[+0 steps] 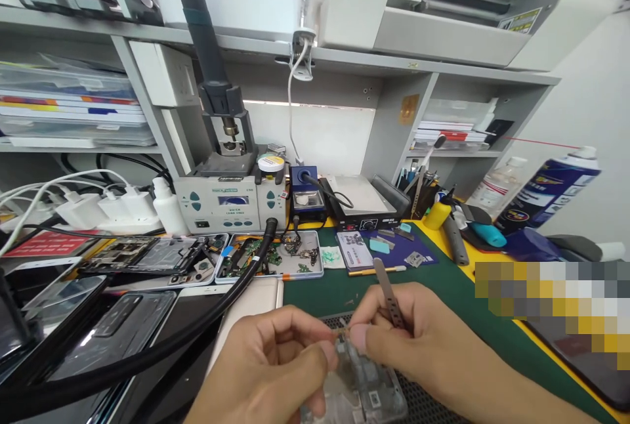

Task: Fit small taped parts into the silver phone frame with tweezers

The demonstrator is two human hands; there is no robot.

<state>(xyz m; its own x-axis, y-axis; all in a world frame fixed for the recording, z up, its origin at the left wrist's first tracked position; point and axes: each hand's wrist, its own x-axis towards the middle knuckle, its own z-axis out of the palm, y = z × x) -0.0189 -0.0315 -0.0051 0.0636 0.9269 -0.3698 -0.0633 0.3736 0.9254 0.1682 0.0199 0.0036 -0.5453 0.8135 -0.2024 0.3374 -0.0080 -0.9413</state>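
Observation:
Both my hands meet over a grey, partly see-through phone housing (361,378) at the bottom middle. My left hand (280,361) is closed, thumb and forefinger bent together at the top end of the housing. Opposite it, my right hand (408,329) is also closed, pinching at the same spot. A tiny brownish piece (339,331) shows between the fingertips, too small to name. Tucked in my right hand is a pair of metal tweezers (386,289), its perforated end sticking up past the fingers. The housing lies on a dark perforated mat (416,388).
Phones and phone parts crowd the left, crossed by a thick black hose (197,329). Trays of circuit boards (268,256) stand behind my hands, before a soldering station (226,204). A spray can (548,188) and bottles stand at right; a phone (581,352) lies on the right edge.

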